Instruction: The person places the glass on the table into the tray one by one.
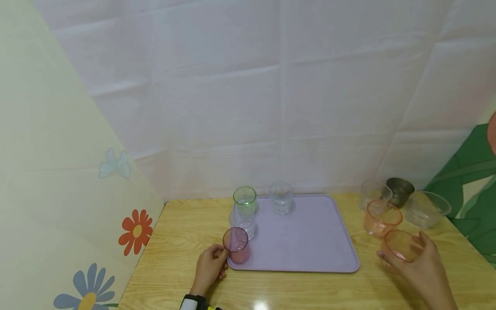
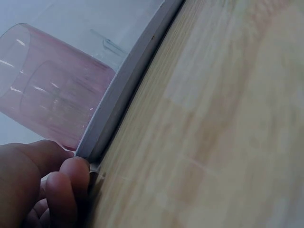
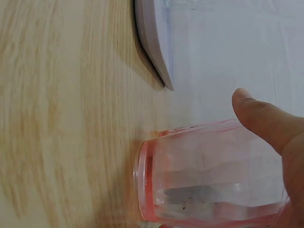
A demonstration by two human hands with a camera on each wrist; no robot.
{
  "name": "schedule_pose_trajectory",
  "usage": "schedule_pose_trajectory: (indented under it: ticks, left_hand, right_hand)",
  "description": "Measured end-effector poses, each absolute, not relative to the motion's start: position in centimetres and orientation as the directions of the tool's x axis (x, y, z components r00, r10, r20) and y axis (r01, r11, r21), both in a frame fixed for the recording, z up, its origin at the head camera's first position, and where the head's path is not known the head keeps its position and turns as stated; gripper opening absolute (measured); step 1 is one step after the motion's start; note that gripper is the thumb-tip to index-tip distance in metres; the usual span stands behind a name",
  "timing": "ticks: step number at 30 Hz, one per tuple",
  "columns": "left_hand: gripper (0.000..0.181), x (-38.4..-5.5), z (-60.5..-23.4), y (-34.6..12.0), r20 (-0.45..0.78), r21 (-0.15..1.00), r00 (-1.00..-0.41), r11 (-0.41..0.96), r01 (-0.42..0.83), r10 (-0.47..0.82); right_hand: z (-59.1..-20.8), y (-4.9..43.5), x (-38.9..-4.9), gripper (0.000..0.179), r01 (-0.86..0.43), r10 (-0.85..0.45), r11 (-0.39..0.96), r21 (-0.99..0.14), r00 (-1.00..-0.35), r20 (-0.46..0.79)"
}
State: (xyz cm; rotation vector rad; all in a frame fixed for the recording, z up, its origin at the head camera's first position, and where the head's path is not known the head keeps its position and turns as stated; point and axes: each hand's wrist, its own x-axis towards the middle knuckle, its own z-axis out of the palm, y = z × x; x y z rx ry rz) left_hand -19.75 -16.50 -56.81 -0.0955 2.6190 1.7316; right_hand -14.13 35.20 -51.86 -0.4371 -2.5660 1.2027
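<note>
Head: the lilac tray [image 1: 302, 241], lower centre, carries a pink cup [image 1: 238, 253], a green cup [image 1: 245, 204], two clear cups [image 1: 281, 201]; lower right, the right hand [image 1: 423, 268] curves loosely round an orange cup [image 1: 400, 246]. Left wrist: the left hand [image 2: 40, 183] — lower left — pinches the tray's corner. Right wrist: dark specks [image 3: 186, 205] show through the orange cup.

orange translucent cup [image 1: 402, 246] upright, right of lilac tray [image 1: 302, 234]

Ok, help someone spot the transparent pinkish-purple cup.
On the wooden table, find the lilac rectangular tray. The cup stands at its near left corner. Unlike the transparent green cup and colourless cups sharing the tray, it's pinkish-purple.
</note>
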Motion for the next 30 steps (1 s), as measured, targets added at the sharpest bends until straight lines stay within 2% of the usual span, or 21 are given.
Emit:
schedule_pose_trajectory:
  ticks: [8,14,30]
  left_hand:
    - [0.011,-19.6,-56.8,-16.4,-0.031,0.915,-0.998,0.400,-0.051,-0.056]
    - [0.012,-19.7,-56.6,-16.4,-0.033,0.913,-0.998,0.404,-0.054,-0.059]
    - [0.013,-19.6,-56.8,-16.3,0.005,0.904,-0.998,0.427,-0.021,-0.060]
  right_hand:
    - [-52.4,34.9,-14.0,0.116,0.213,0.422,0.499,-0.840,-0.906,0.021]
    - [-53.1,35.1,-14.0,0.110,0.231,0.455,0.443,-0.866,-0.890,-0.005]
    - [-53.3,34.9,-13.9,0.107,0.216,0.463,0.455,-0.864,-0.886,0.022]
